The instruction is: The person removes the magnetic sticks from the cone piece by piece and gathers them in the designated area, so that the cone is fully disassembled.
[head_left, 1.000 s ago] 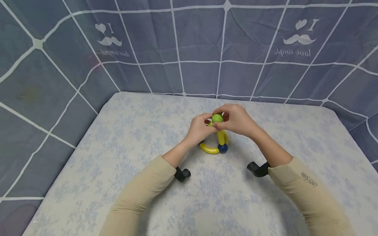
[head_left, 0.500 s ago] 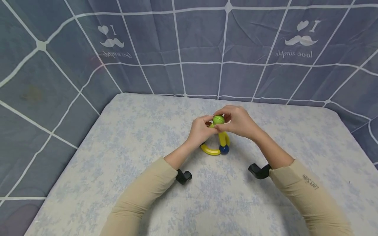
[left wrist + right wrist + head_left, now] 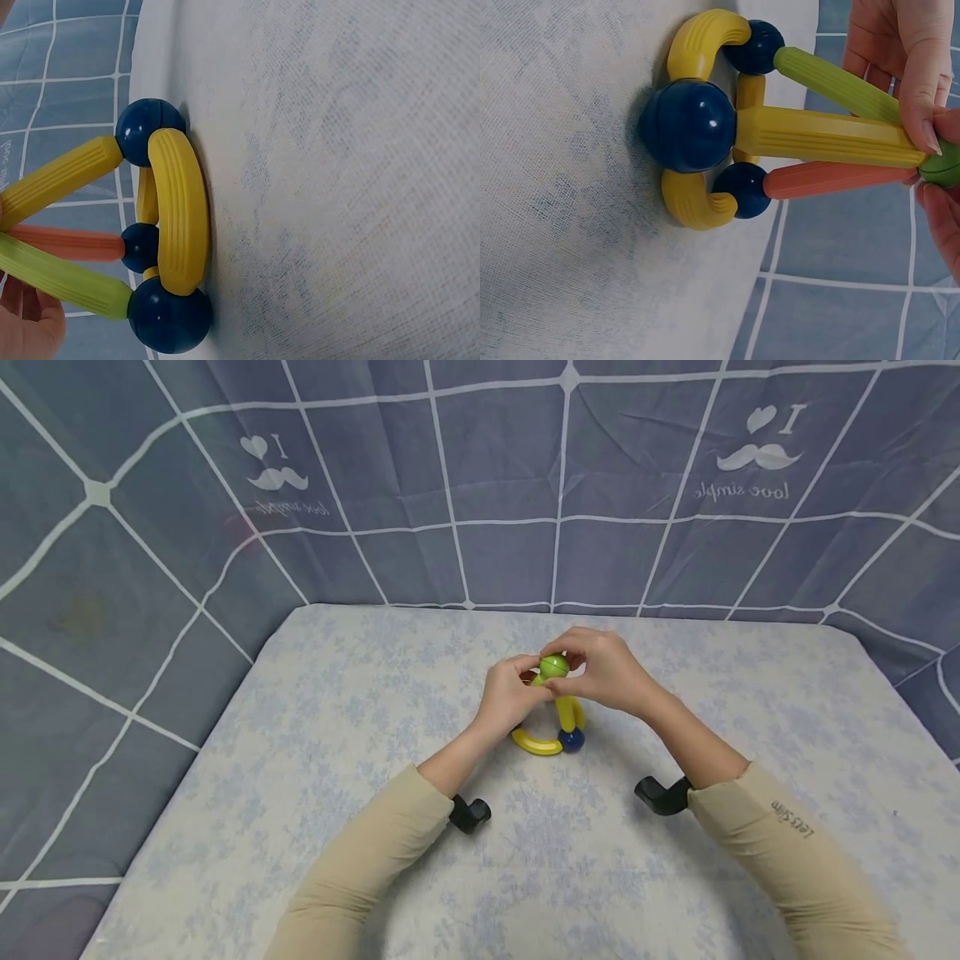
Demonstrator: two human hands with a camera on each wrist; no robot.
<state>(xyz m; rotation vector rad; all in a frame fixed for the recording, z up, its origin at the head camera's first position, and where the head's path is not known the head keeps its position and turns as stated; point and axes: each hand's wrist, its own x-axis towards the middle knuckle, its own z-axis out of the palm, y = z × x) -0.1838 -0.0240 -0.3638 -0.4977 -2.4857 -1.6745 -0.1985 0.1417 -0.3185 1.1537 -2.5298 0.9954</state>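
Note:
A building-toy frame of ribbed rods and balls stands on the table. Its base is a ring of curved yellow rods (image 3: 180,214) joined by blue balls (image 3: 694,124). From these a straight yellow rod (image 3: 825,135), an orange-red rod (image 3: 840,180) and a lime green rod (image 3: 64,277) lean together toward a green ball (image 3: 554,666) at the top. My left hand (image 3: 508,695) pinches the rods' upper ends, its thumb lying on the yellow one in the right wrist view. My right hand (image 3: 609,670) holds the green ball between thumb and fingers, right at the rod ends.
A pale blue-patterned cloth covers the table (image 3: 337,693). Grey-blue checked curtain (image 3: 502,468) hangs behind and at the left. Black wrist mounts (image 3: 470,815) stick out beneath both beige sleeves (image 3: 375,852).
Both hands stay at the top of the frame with almost no movement. The head view shifts slightly; the green ball remains between the right fingers.

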